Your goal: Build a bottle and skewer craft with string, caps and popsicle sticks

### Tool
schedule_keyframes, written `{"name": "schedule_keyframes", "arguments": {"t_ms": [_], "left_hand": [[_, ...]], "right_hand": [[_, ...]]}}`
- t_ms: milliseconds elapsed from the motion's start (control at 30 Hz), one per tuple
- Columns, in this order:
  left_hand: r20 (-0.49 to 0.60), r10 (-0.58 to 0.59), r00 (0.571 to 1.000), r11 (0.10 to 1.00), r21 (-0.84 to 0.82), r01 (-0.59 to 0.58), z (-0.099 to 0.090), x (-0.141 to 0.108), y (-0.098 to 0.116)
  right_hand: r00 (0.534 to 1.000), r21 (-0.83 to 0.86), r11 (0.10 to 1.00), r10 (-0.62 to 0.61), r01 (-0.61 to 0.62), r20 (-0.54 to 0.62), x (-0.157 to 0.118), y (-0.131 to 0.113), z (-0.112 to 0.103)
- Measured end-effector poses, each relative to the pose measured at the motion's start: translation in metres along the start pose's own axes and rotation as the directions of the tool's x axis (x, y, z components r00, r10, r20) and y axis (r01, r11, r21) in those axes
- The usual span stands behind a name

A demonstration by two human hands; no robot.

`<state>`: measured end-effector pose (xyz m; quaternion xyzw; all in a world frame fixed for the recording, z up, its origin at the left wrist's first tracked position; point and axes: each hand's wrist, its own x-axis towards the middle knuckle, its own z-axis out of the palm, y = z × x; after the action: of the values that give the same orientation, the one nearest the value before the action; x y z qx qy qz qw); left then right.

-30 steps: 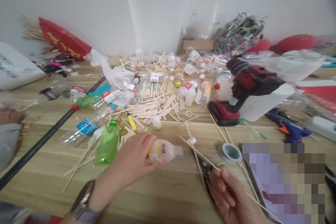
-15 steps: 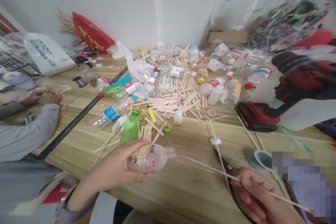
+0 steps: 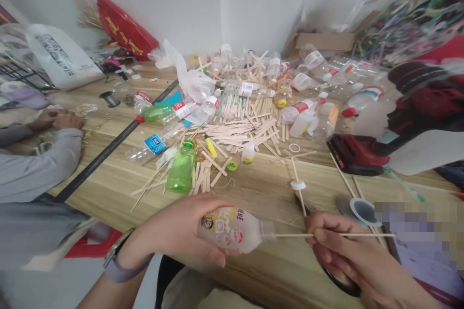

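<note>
My left hand (image 3: 181, 227) is wrapped round a small clear plastic bottle (image 3: 232, 231) with a yellow and red printed label. The bottle lies on its side in the air, its uncapped mouth facing right. In my right hand (image 3: 337, 246), a thin wooden stick (image 3: 290, 235) is pinched between thumb and fingers, nearly level. Its left end reaches the bottle's mouth; whether it is inside I cannot tell. Black-handled scissors (image 3: 346, 286) are partly hidden under my right hand; whether the fingers touch them is unclear. Behind them, another stick carries a white cap (image 3: 297, 185).
A green bottle (image 3: 181, 169) stands beyond my left hand. Flat wooden sticks (image 3: 232, 137) and plastic bottles crowd the table's middle. A red and black power drill (image 3: 362, 154) and a wire spool (image 3: 362, 211) are on the right. Another person's hands (image 3: 61, 119) rest at left.
My left hand has moved right with the bottle. My right hand has shifted slightly left, and the stick has turned from slanting to nearly level, its end now at the bottle's mouth.
</note>
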<state>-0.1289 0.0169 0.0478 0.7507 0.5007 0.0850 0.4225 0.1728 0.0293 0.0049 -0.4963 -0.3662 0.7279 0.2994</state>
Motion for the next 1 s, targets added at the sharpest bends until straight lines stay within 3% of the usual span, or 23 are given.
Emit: {"name": "schedule_keyframes", "arguments": {"t_ms": [400,667,1000], "left_hand": [[0.009,0.032,0.999,0.999,-0.004,-0.032,0.003,-0.002,0.002],[-0.047,0.067,0.997,0.998,0.010,-0.067,0.005,-0.005,0.004],[-0.007,0.091,0.996,0.996,0.006,-0.091,0.009,-0.005,-0.002]], "right_hand": [[0.976,0.073,0.995,0.055,-0.072,0.209,0.021,0.015,-0.016],[0.970,0.074,0.992,0.085,-0.104,0.226,0.022,0.013,-0.017],[0.963,0.061,0.992,0.092,-0.111,0.254,0.023,0.015,-0.014]]}}
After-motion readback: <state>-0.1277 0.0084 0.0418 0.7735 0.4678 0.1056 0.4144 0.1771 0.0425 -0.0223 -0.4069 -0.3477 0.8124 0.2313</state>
